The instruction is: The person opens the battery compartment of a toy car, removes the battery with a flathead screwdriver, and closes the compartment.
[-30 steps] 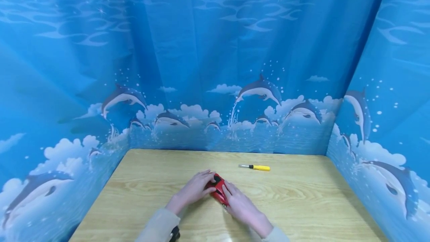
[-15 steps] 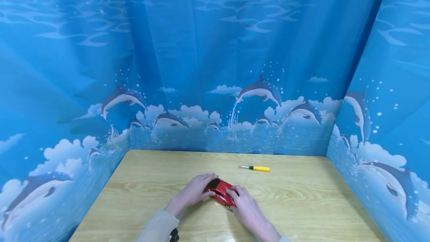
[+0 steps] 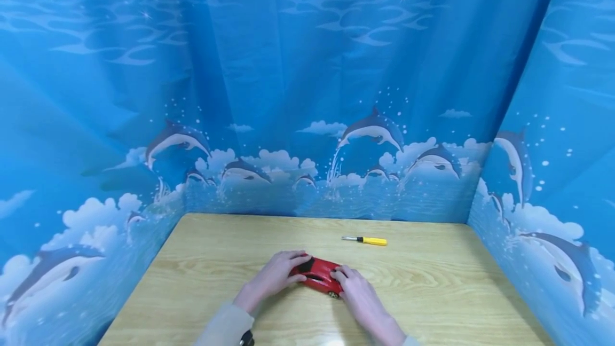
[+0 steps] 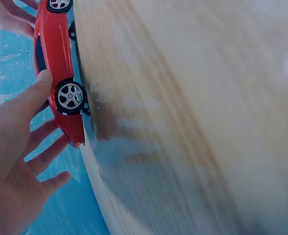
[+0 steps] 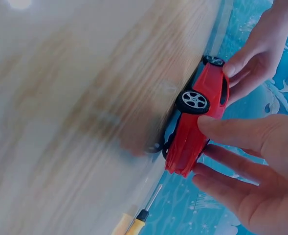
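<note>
A red toy car (image 3: 323,272) with silver-spoked wheels stands on the wooden table (image 3: 216,244), lying mostly crosswise. My left hand (image 3: 275,275) holds its left end, the thumb pressed to the near side and the fingers over the far side. At the right end, my right hand (image 3: 361,295) pinches the body the same way. The left wrist view shows the car (image 4: 55,44) with its wheels close to the tabletop and the thumb above one wheel. In the right wrist view the right thumb lies against the car's (image 5: 185,132) side by a wheel.
Beyond the car, toward the back of the table, lies a screwdriver (image 3: 373,241) with a yellow handle, its tip to the left. Blue dolphin-printed curtains (image 3: 298,95) enclose the table's back and both sides.
The car has turned from pointing steeply away to lying more crosswise, its right end swinging rightward. My right hand has moved right with it; the left hand has shifted little. The screwdriver stays put.
</note>
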`<state>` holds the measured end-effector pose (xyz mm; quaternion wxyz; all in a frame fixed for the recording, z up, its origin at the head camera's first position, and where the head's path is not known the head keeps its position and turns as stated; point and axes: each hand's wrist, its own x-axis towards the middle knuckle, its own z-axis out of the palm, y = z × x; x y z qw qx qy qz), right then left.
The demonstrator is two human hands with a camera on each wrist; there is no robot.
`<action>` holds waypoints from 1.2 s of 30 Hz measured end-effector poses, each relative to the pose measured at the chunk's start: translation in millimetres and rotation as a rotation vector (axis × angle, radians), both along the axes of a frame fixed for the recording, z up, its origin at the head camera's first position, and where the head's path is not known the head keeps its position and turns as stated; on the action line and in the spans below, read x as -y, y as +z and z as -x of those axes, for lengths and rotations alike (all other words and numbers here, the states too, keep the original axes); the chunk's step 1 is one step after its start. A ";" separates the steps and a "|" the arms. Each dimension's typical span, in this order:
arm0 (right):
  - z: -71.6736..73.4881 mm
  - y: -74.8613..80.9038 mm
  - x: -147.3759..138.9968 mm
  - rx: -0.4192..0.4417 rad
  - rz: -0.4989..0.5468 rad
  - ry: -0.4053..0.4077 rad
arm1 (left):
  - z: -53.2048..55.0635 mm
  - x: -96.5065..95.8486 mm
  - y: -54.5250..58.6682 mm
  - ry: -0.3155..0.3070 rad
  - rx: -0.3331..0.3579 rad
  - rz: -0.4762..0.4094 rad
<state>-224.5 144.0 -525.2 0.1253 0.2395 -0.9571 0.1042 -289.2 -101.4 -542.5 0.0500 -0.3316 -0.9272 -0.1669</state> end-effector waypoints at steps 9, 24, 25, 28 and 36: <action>7.9 0.6 -17.0 0.030 0.066 0.072 | -19.4 0.7 4.5 0.080 0.051 0.004; 22.8 -11.6 -36.2 0.071 0.156 0.151 | -29.4 0.5 1.7 0.080 0.094 -0.059; 23.3 -11.7 -36.9 0.078 0.155 0.146 | -29.5 0.5 1.2 0.077 0.108 -0.062; 24.1 -12.3 -39.3 0.095 0.145 0.153 | -30.0 1.3 -0.5 0.069 0.126 -0.063; 27.2 -14.0 -42.2 0.133 0.157 0.180 | -27.7 0.7 -2.4 0.084 0.157 -0.076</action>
